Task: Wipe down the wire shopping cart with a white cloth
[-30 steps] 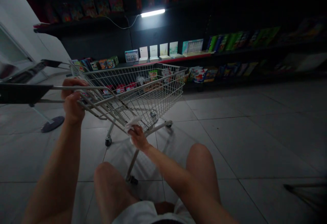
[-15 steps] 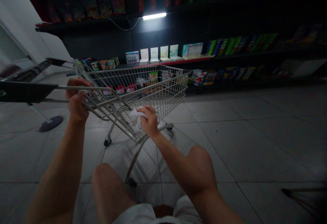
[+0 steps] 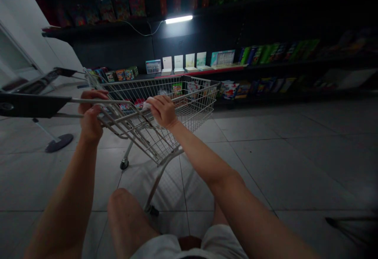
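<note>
A metal wire shopping cart (image 3: 189, 105) stands on the tiled floor in front of me. My left hand (image 3: 90, 113) is wrapped round the cart's rear frame near the handle bar. My right hand (image 3: 161, 109) is closed on a white cloth (image 3: 147, 104) and presses it against the top rail on the cart's right side. My bare knees show at the bottom of the view.
Dark shelves (image 3: 224, 66) with cards, books and colourful packs run along the back. A lit tube lamp (image 3: 178, 19) hangs above them. A black stand base (image 3: 59, 143) sits on the floor at left, and a dark cart handle (image 3: 29, 105) reaches in from the left edge.
My right hand has moved up with the cloth from the cart's lower rear corner, along the side mesh, to the top rail. My left hand has stayed on the frame.
</note>
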Motion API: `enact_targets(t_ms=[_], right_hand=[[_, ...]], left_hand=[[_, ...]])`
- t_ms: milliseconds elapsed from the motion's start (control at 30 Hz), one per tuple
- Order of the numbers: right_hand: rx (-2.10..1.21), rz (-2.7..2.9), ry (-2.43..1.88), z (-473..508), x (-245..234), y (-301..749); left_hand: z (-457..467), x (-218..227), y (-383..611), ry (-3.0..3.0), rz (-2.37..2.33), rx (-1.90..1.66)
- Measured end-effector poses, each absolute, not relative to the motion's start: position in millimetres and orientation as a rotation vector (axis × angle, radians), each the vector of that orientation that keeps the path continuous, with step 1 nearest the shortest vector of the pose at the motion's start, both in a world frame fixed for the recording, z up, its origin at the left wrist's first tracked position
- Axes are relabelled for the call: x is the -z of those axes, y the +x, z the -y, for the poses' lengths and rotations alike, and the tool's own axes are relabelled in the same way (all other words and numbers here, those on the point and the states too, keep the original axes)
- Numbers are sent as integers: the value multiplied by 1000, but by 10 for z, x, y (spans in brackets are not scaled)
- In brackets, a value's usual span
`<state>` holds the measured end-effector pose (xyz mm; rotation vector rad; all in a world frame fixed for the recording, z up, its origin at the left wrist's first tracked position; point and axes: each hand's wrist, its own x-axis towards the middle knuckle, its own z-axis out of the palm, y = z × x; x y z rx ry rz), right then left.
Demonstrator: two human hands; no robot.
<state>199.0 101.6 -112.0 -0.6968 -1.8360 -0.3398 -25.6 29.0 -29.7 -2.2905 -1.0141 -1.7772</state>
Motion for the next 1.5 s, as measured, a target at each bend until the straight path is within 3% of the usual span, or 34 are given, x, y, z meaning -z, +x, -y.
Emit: enact_targets(t_ms=[233,300,400,567,833,1033,1133,1300,1400,1500], right_hand=[[274,1688,-942,-1284,1045,2149],[257,1749,-942,-1136,994,1968],[291,1849,-821,-833,957,1668],[312,1843,-687,-698,998,1630],[421,1563,-799,-1276,1323,2270],[322,1333,-791,-782,1404,1958],[250,1420,-752,-570,1739,1629],[88,1328,-958,-678,2931,1474],[-266,1227,-1221,-751,3561,1628],[-586,933,-1413,-771,3849,1807]], left_hand=[[257,839,-340,-1598,1023,1931],[418,861,-192,-1992,855,1656],[503,545,170,-2268,604,1273],[92,-101,480,-2139,1086,1065],[-304,-103,278,-2145,1348,397],[71,-302,593,-1987,1695,-103],[102,-316,626,-1950,1734,-148],[65,-339,607,-1916,1795,-201],[5,-339,730,-1947,1785,-272],[-144,-236,973,-2085,1696,-237]])
